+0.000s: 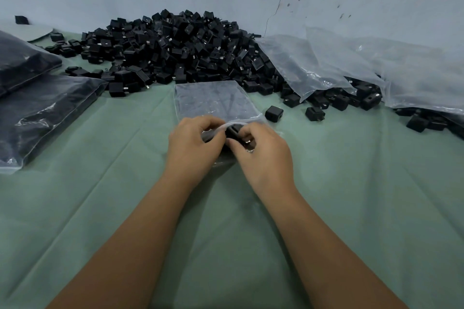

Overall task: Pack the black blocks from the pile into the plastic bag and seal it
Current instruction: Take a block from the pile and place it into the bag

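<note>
A big pile of black blocks lies against the wall at the back of the green cloth. A clear plastic bag lies flat in front of the pile, its mouth toward me. My left hand pinches the near rim of the bag's mouth, fingers curled. My right hand grips a black block at the mouth, right beside the left hand. How far the block is inside the bag is hidden by my fingers.
Filled dark bags lie stacked at the left. Empty clear bags are heaped over blocks at the right. Loose blocks sit just right of the bag. The green cloth covers the table toward me.
</note>
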`<state>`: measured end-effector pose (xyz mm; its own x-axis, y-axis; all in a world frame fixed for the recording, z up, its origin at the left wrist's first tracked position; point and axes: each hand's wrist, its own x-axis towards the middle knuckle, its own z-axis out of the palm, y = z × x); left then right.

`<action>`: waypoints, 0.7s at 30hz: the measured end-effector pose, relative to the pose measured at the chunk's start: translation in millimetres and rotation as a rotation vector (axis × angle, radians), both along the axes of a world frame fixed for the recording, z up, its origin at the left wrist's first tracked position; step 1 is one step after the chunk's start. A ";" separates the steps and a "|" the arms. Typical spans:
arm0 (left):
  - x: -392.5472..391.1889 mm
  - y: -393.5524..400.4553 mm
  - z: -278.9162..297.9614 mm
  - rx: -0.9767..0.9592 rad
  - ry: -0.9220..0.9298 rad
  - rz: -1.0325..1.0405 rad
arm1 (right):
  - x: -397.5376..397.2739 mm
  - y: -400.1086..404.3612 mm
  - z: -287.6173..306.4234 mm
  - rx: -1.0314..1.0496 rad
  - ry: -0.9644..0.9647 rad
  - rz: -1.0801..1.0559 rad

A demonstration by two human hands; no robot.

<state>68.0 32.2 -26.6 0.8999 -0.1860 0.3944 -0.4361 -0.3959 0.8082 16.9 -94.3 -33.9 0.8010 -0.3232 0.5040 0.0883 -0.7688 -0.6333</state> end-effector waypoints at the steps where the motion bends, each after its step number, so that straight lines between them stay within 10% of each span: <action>1: 0.5 0.1 0.0 0.018 -0.006 -0.008 | -0.5 0.4 0.3 0.001 0.007 0.048; 21: 3.7 0.5 0.1 0.072 -0.075 0.075 | -1.3 3.2 2.4 -0.198 0.021 0.052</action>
